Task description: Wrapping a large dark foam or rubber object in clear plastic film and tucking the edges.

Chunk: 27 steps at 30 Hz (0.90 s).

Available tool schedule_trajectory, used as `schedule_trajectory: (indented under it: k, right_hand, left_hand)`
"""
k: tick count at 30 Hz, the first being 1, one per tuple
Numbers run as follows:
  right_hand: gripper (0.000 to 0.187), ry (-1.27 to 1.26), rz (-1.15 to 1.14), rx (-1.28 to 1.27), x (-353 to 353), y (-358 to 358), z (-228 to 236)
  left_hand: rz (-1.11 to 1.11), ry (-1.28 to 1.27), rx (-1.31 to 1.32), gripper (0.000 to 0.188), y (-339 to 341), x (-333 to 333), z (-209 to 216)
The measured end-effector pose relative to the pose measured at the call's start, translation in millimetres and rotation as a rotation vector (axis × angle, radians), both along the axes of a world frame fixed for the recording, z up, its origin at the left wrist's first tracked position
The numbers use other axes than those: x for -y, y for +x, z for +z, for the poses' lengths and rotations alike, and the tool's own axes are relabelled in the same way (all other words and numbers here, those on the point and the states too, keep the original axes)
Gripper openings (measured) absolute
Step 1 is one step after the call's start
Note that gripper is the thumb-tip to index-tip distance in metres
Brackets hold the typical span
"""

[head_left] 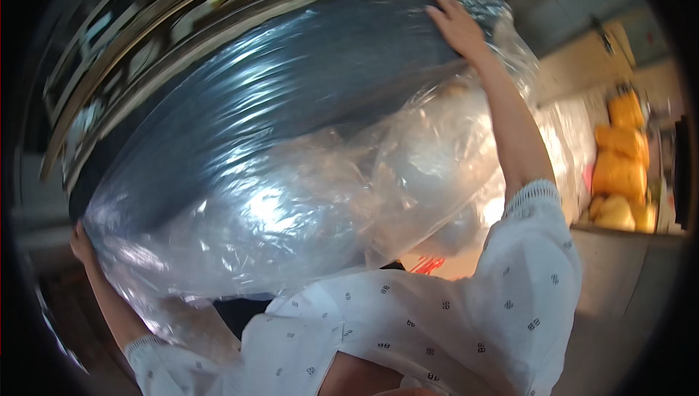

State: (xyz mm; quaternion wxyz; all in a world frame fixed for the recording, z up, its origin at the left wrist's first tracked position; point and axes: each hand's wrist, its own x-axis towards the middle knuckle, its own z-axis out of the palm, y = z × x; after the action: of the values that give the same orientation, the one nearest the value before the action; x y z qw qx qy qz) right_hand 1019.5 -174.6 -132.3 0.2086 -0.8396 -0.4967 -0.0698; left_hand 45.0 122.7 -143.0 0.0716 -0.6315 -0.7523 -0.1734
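A large sheet of clear, shiny plastic (306,170) spreads across the middle, crumpled toward me. Under its far part shows a long dark blue-grey surface (349,39), where the plastic lies in fine stretched wrinkles. Out at the far left, my left hand (81,244) is closed at the edge of the plastic, which draws tight toward it; its fingers are partly hidden. My right arm reaches away to the far right corner. There my right hand (459,26) rests on the covered surface, open, with its fingers apart.
Beyond the dark surface runs a long pale rail (218,21) with metal framework behind it. To the right, several orange-yellow bundles (619,170) are stacked on a ledge, near a cardboard panel (590,68). Red marks (427,265) show on a pale surface close to my body.
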Motion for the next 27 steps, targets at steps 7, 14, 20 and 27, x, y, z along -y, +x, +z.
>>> schedule_trajectory:
  k: [7,14,20,27]
  right_hand:
    - [0.065,-0.171,-0.135,-0.515,6,96,-2]
    - [0.02,0.275,0.239,0.592,-50,-36,44]
    - [0.022,0.435,0.926,-0.051,-34,-382,73]
    - [0.035,-0.77,1.28,-0.943,61,-509,18]
  left_hand:
    - [0.056,0.261,0.309,0.038,141,12,5]
    - [-0.079,0.363,0.409,0.039,162,4,-5]
    - [-0.14,0.495,0.644,0.025,168,17,7]
    - [-0.096,0.49,0.684,0.026,188,13,4]
